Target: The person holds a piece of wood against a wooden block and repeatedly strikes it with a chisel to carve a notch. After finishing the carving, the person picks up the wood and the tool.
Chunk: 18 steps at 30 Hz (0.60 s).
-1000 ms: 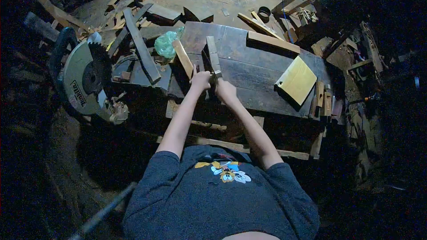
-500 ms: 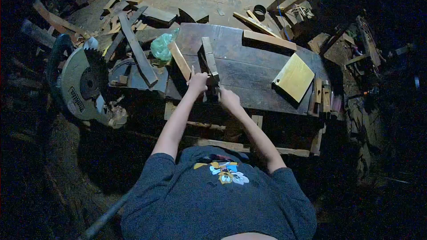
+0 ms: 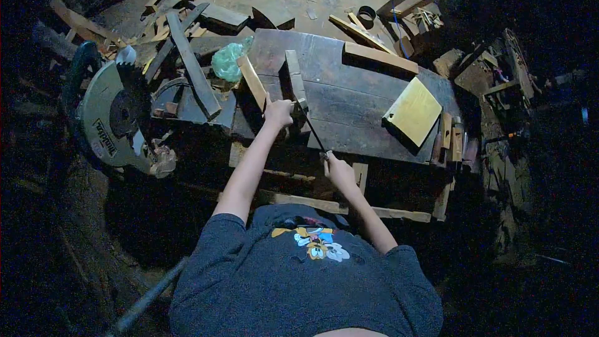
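My right hand [image 3: 340, 171] is closed around the near end of a long thin dark tool [image 3: 317, 132]. Whether it is a saw or a file does not show. The tool slants up and left to the near end of a narrow wooden block [image 3: 294, 76] lying on the workbench [image 3: 349, 112]. Beside that end, my left hand [image 3: 278, 113] is closed, its thumb side up, at the bench's front edge. What its fingers grip is hidden. Just beyond it, a pale wooden strip [image 3: 252, 82] lies at a slant.
A circular-blade Makita saw [image 3: 103, 125] stands at left. Near it are a grey plank [image 3: 192, 65] and a green plastic bag [image 3: 228, 61]. On the bench lie a long wooden bar [image 3: 380, 58] and a yellowish board [image 3: 413, 111]. Hand planes [image 3: 457, 140] sit at its right edge.
My right hand has drawn back toward my body and slightly right, so more of the thin tool shows. My left hand stays nearly in place. The view has shifted slightly.
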Available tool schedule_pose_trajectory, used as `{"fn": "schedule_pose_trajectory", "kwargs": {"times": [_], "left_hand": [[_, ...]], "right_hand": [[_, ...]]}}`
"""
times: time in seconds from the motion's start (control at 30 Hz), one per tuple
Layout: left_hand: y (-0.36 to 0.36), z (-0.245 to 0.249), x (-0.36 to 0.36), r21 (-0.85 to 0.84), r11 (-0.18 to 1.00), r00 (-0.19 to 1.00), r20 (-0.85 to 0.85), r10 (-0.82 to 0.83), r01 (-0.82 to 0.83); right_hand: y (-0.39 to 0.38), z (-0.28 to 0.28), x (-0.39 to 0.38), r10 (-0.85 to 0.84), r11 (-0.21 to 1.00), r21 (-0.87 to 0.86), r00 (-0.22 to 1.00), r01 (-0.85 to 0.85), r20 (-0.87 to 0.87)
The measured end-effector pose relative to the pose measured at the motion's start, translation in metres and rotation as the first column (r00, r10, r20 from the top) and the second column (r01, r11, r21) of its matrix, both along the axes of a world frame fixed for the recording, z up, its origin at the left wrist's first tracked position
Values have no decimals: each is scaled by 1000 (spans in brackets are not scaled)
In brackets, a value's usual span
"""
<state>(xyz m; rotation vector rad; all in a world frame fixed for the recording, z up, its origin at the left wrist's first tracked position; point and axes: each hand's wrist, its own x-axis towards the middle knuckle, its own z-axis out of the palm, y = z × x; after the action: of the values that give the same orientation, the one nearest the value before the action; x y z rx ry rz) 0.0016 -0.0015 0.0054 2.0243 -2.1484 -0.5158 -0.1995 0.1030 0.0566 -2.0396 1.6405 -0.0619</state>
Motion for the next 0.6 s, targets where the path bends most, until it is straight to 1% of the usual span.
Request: {"fn": "schedule_pose_trajectory", "kwargs": {"times": [0.07,0.13,0.17,0.23,0.27,0.3,0.33,0.4,0.43,0.57,0.6], "left_hand": [[-2,-5,1,-16,1000,1000,8,-6,7],[-8,-11,6,4,1000,998,63,15,-16],[-9,-14,8,-3,1000,998,65,14,-13],[-4,2,9,12,996,996,-16,85,-85],[-5,0,8,12,997,996,-17,82,-82],[-6,-3,8,2,999,998,-22,54,-54],[-6,-6,9,-7,1000,999,-26,27,-28],[-4,-9,8,-3,1000,999,-47,6,-7],[-4,-7,8,-5,1000,997,-70,-13,12],[-6,-14,11,-11,1000,996,-87,-28,27],[-4,-2,10,-41,995,994,-63,-93,91]], "right_hand": [[-1,-2,1,-1,1000,-7,1000,1,-10],[-14,5,14,9,1000,28,999,-7,-48],[-21,-1,17,20,1000,7,996,-20,-87],[-34,5,15,45,999,-6,995,-46,-93],[-38,9,12,75,997,-8,992,-76,-101],[-39,23,10,106,994,22,987,-104,-119],[-38,26,6,106,994,24,987,-104,-118],[-35,27,-1,171,982,92,983,-166,-60],[-36,19,-3,165,978,142,985,-155,-59],[-37,20,1,144,974,183,988,-132,-55],[-37,22,5,145,978,157,988,-136,-51]]}}
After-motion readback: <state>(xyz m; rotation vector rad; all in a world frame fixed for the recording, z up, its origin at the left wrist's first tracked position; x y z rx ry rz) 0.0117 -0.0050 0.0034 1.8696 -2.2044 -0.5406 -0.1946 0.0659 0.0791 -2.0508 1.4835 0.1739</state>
